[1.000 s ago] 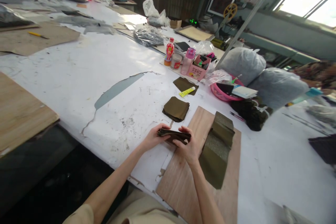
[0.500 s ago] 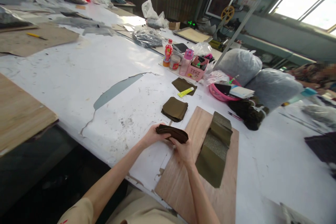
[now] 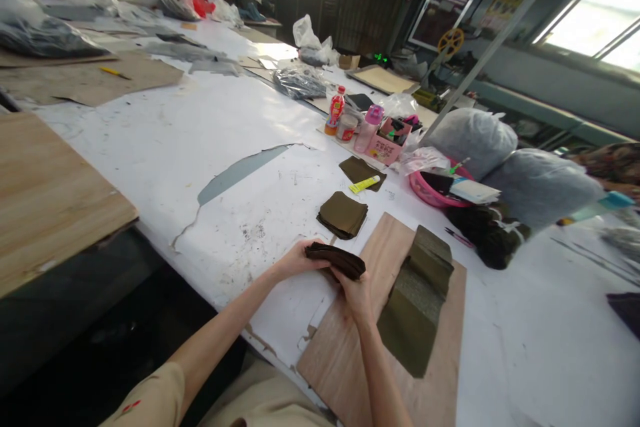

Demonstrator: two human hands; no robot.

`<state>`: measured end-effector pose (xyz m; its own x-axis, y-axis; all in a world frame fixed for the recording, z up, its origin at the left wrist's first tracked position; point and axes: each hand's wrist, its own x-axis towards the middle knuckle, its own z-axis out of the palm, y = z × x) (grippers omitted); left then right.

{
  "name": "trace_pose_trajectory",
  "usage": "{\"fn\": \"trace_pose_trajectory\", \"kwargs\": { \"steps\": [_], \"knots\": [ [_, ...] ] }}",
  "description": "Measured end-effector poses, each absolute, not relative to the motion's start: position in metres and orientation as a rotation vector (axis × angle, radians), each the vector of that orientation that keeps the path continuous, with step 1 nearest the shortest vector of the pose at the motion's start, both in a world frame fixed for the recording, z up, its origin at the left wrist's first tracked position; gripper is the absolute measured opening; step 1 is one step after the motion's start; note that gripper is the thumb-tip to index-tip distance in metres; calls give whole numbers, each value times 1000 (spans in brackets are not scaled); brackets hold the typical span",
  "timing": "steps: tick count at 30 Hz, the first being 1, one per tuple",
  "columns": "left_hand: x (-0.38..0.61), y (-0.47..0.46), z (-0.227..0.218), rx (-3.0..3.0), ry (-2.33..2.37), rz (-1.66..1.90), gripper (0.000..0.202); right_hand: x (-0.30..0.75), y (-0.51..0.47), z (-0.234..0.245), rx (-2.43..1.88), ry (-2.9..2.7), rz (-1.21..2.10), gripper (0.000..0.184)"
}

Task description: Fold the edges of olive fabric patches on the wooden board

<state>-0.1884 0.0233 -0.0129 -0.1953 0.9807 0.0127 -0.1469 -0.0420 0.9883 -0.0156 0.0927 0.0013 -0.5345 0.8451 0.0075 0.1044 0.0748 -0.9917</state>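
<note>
Between my two hands is a stack of dark brown-olive fabric pieces (image 3: 336, 260), raised above the table near the board's left edge. My left hand (image 3: 299, 259) grips the stack's left end, and my right hand (image 3: 356, 288) closes on its right end from below. Just beyond lies a second stack of olive fabric pieces (image 3: 343, 215) on the white table. Farther back, a yellow tube (image 3: 365, 184) rests on a flat olive piece (image 3: 356, 170). To the right, olive fabric strips (image 3: 413, 327) overlap on the wooden board (image 3: 330, 353).
A pink basket (image 3: 425, 192) with odds and ends stands right of the tube, beside a dark bundle (image 3: 493, 240) and stuffed plastic bags (image 3: 545, 183). Behind are a red-labelled bottle (image 3: 335, 111) and a pink box (image 3: 386, 147). Another wooden board (image 3: 55, 200) lies at left.
The view has shifted, so the scene sits farther right and slightly lower. Both hands still hold the fabric stack, which now shows more of its edge.
</note>
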Motion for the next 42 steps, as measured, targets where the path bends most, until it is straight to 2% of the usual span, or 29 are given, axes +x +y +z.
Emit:
{"fn": "trace_pose_trajectory", "kwargs": {
  "steps": [9,14,19,22,25,32,37,42],
  "knots": [
    [-185,10,-7,656,1026,1413,52,-19,78,0,-1046,-1546,1760,44],
    [-179,2,-16,351,958,1427,51,-13,73,-8,-1124,-1498,1814,52],
    [-178,3,-15,282,952,1435,42,-10,72,-3,-1129,-1589,1637,57],
    [-177,4,-14,266,967,1424,40,-6,70,0,-1128,-1570,1492,69],
    [-176,3,-14,241,973,1402,40,-1,67,1,-1159,-1476,1491,76],
    [-176,3,-13,239,955,1376,41,3,77,-5,-1136,-1526,1565,48],
    [-175,2,-13,251,941,1384,42,0,87,-7,-1156,-1478,1623,43],
    [-175,0,-15,260,938,1419,44,-2,91,-6,-1169,-1485,1637,46]
  ]
}}
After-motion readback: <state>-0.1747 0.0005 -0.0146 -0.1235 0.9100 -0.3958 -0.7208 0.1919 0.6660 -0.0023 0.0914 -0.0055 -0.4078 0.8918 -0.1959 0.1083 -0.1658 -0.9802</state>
